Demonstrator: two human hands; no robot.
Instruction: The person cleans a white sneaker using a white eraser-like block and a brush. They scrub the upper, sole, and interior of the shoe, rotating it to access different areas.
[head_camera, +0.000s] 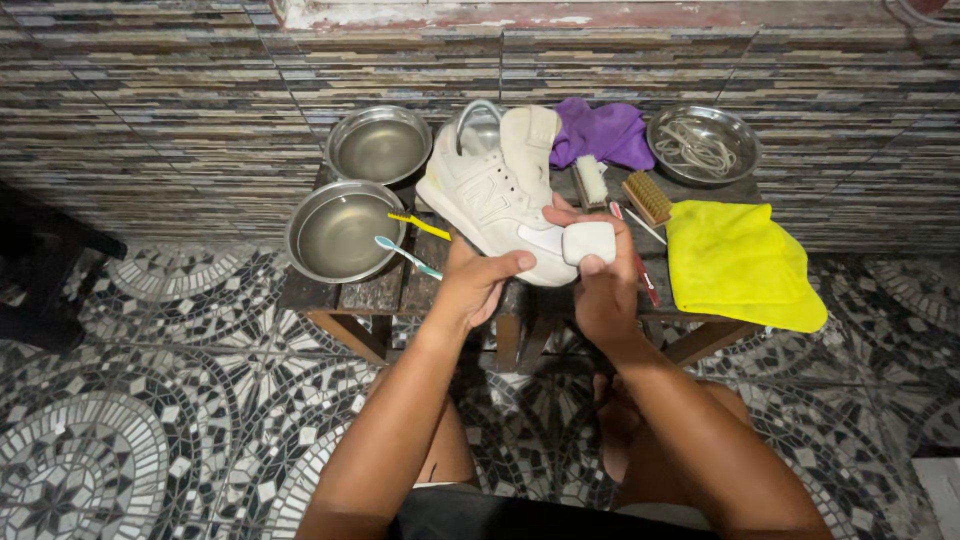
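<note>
A white sneaker with its tongue pulled up and no laces stands over a small dark wooden table. My left hand grips the sneaker from below at its toe end. My right hand holds a white rectangular sponge block pressed against the sneaker's toe.
Two metal bowls sit at the left, with a yellow toothbrush and a teal one beside them. A purple cloth, two brushes, a yellow cloth and a metal dish holding laces lie right.
</note>
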